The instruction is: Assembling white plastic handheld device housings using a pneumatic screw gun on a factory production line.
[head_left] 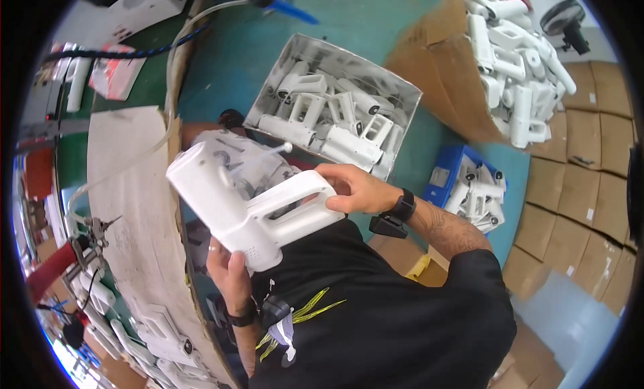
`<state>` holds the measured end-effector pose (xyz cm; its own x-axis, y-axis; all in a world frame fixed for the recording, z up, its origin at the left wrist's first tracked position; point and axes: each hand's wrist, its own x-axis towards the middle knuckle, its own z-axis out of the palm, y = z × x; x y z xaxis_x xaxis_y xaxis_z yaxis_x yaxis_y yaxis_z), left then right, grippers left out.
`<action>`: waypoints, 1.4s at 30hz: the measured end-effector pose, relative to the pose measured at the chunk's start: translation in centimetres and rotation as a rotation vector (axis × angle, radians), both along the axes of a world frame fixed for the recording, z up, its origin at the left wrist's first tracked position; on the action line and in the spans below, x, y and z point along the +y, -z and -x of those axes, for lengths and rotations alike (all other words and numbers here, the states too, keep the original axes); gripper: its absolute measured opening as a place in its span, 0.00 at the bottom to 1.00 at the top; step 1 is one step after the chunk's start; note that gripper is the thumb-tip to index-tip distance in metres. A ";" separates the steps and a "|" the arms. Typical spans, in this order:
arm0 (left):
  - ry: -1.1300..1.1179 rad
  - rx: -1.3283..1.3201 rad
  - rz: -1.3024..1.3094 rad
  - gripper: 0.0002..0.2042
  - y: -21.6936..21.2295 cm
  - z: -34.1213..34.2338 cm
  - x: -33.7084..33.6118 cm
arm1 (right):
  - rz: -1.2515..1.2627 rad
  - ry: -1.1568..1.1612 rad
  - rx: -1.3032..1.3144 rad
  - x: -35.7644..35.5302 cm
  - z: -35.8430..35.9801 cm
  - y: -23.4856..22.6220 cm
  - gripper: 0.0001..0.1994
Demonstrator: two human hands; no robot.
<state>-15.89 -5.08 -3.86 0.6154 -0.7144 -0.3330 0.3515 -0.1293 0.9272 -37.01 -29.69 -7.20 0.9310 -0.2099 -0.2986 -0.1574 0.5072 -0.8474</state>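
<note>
Here the loop handle (290, 192) is gripped at its far end by the right hand (362, 190), thumb pressed on the near side and fingers curled over the end, some of them hidden by the grip. Below, the base is pinched by the left hand (231, 276), the thumb laid against it near a patch of small holes; how the remaining fingers are set behind cannot be told.

And so the white housing (208, 194) is held up between both hands, tilted, in front of the black shirt (376, 302), its broad end pointed to the upper left. Just beyond it, a thin pale rod (268, 152) with a rounded tip is seen. A dark band (402, 206) is worn on the right wrist, another strap (243, 314) on the left.

Farther out, on the green table (221, 67), an open box (288, 67) is filled with similar white pieces. To its right, a brown carton (429, 70) is heaped above its rim with more, and nearer, a blue bin (439, 178) is loaded too. Along the left, a long cardboard strip (127, 188) is laid, with white pieces crowded at its lower end. At far right, brown cartons (578, 188) are stacked.
</note>
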 end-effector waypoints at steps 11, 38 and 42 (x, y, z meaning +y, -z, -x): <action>0.105 -0.024 -0.213 0.23 6.6 -4.0 -11.3 | 1.274 0.430 0.102 -3.4 -2.1 1.8 0.32; 0.584 -0.485 -0.370 0.18 4.2 -6.0 -11.5 | 1.815 -0.678 0.215 -13.8 10.6 23.1 0.06; 0.529 -0.426 -0.451 0.17 1.5 -6.8 -7.6 | 1.830 -0.774 0.088 -13.8 11.7 27.5 0.05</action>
<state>-9.05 -12.69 -5.36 0.3724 -0.7992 -0.4718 -0.2315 -0.5723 0.7867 -48.73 -43.46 -34.69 0.9552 0.1039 -0.2772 0.0592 -0.9845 -0.1650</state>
